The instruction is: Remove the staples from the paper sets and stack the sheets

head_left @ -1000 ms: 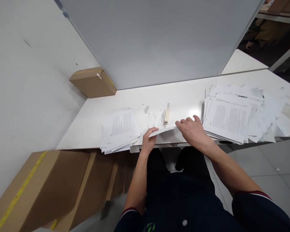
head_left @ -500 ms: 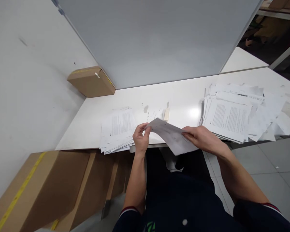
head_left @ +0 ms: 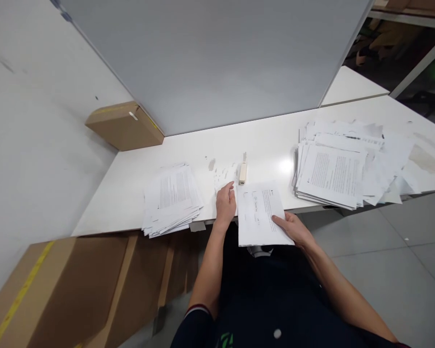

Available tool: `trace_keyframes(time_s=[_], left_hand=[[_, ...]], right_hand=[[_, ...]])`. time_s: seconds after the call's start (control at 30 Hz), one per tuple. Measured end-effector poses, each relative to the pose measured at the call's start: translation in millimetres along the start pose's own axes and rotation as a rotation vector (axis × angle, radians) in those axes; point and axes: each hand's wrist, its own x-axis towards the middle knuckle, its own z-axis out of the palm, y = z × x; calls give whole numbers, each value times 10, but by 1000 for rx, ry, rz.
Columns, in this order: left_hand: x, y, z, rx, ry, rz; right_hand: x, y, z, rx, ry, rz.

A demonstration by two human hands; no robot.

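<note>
"Just on the person's side of the cream tool (head_left: 242, 173), what is that white thing?"

"It's the paper (head_left: 261, 215). It sits a bit to the right of the tool, and its far end from the tool pokes out past the table (head_left: 268, 142)."

"Who has it?"

"The right hand (head_left: 297, 229). Its thumb is on top and its fingers go under, so they pinch the paper's side. The left hand (head_left: 225, 205) is left of the tool and nearer the person. Its fingers are close together, the thumb a bit apart, and I see nothing in them. I can't tell if it touches the paper's edge."

"How would you hold it well?"

"I'd pinch softly, so it won't get a crease. Paper is floppy, I think, so I'd put the left hand under the other side. If there's more than one sheet, I'd line up the edges."

"Is there more than one?"

"I can't tell."

"What does it look like?"

"White and nearly flat. Thin rows of print run up and down near the right thumb. Bigger marks sit left of them, but I can't read them. The left pile (head_left: 172, 200) and the right pile (head_left: 331, 169), one each side of the tool, have print too."
</note>
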Motion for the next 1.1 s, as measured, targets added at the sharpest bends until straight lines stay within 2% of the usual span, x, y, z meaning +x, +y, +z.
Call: trace_keyframes(time_s=[0.2,0.43,0.7,0.87,1.0,1.1], left_hand=[[84,48,71,115,-43,114],[109,34,88,252,-120,58],[111,-18,106,273,-126,41],[90,-31,126,270,-77,119],[-12,16,92,156,-12,185],[-156,7,-36,98,91,177]], right_hand=[[39,34,14,70,53,-23],[56,54,60,89,86,-31],[83,90,50,59,84,-66],[-42,4,16,-24,103,-110],[-174,-182,-177,-86,268,-166],[-194,-405,-448,-105,493,-337]])
